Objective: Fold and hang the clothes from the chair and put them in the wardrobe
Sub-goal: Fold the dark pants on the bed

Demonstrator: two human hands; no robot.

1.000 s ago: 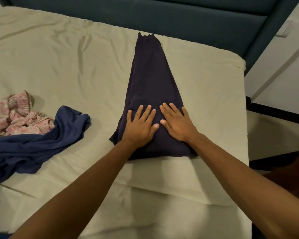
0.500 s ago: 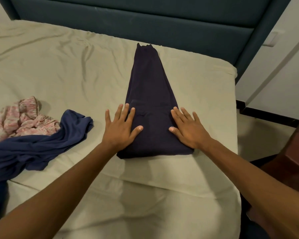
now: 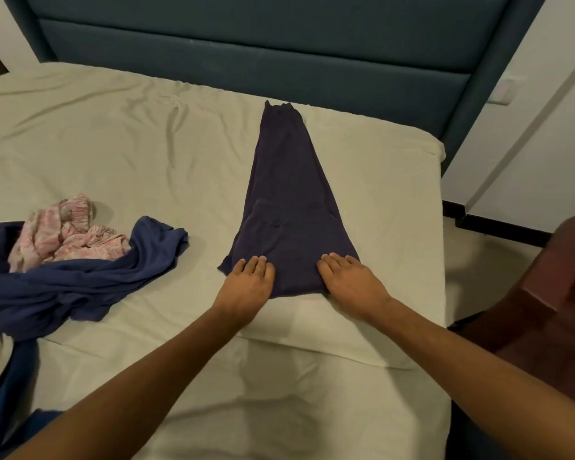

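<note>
The dark purple garment (image 3: 287,207) lies flat on the bed (image 3: 113,154), near its right edge, with its long axis running straight away from me toward the headboard (image 3: 246,54): the wide end is at my hands, the narrow end is far. My left hand (image 3: 248,282) rests on the near left corner and my right hand (image 3: 351,280) on the near right corner, both with straight fingers held together, pressing the cloth. Both are equally near, so I judge the next fold goes lengthwise. The cloth looks thin, soft, already doubled.
</note>
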